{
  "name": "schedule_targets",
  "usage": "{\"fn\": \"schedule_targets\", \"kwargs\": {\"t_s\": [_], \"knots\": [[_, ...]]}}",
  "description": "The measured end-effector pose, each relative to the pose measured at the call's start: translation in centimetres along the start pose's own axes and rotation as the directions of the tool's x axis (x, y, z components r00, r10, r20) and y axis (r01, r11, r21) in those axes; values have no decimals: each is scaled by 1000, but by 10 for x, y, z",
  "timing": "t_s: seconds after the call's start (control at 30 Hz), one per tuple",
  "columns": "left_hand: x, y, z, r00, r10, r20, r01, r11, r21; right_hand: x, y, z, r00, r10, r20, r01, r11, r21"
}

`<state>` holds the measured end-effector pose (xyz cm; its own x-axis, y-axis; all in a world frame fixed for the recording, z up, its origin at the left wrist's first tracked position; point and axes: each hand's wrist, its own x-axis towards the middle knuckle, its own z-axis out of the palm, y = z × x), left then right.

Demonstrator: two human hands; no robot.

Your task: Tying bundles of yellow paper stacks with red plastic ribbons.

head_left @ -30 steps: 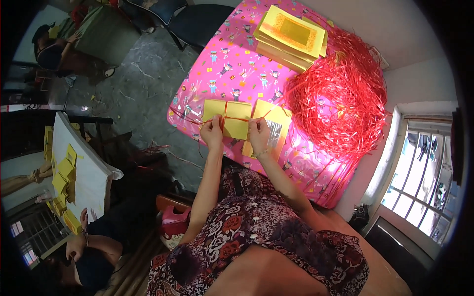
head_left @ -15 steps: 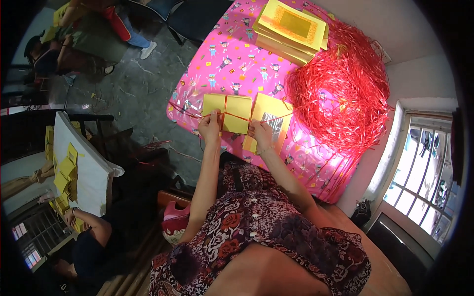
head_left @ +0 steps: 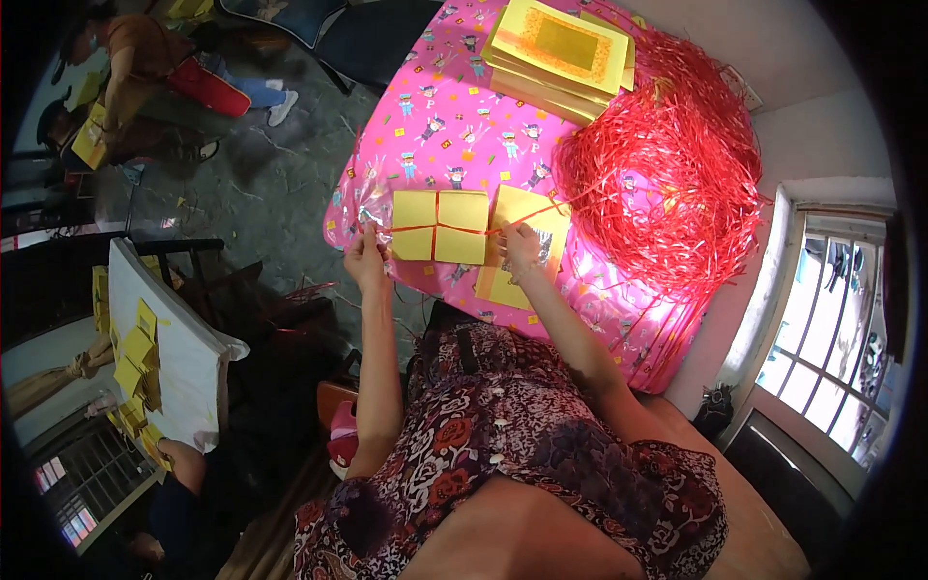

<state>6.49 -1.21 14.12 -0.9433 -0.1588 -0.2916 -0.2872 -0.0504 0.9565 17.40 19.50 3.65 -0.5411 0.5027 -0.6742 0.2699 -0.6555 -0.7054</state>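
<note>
From the head view, the tying looks well along. The yellow paper bundle lies flat near the front edge of the table, which is covered in a bright pink cloth with small printed figures. A red ribbon already crosses the bundle 2 ways, once along its length and once across, so the top reads as 4 yellow panels. My guess is that the wrapping is done and what remains is pulling tight, knotting and cutting free, since the strand on the right side runs on unbroken toward the big red ribbon heap.

The left hand sits at the bundle's left edge, fingers closed around what seems to be the ribbon end, though the strand there is too thin to make out for certain. The right hand is just off the bundle's right edge, fingers pinched on the ribbon where it leaves the stack; it rests over a second sheet of yellow paper lying loose on the cloth.

The bundle itself looks neat: square corners, edges aligned, plain yellow, fairly thin. The ribbon is narrow and glossy and presses flat against the paper.

Further back stands a taller stack of yellow sheets with an orange-bordered face, touching the ribbon heap. To the left, apart from this table, another person crouches on the floor.
</note>
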Motion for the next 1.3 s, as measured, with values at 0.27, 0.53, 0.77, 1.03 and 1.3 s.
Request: {"fn": "schedule_targets", "kwargs": {"t_s": [0.27,0.53,0.77,1.03,1.3], "knots": [[4,-5,-10,999,-37,36,35,998,55,2,-9,-15,987,-136,-87,126,986,-105],[43,-39,-14,880,-465,99,475,864,-169,34,28,-7,978,-196,-75,181,968,-176],[63,-63,-11,871,-430,238,460,884,-85,50,46,11,976,-216,-6,201,918,-342],[83,-85,-8,962,-171,214,112,959,260,12,30,26,940,-339,-47,273,824,-498],[75,-94,-9,940,48,336,-125,970,210,-15,26,29,909,-391,-143,300,853,-426]]}}
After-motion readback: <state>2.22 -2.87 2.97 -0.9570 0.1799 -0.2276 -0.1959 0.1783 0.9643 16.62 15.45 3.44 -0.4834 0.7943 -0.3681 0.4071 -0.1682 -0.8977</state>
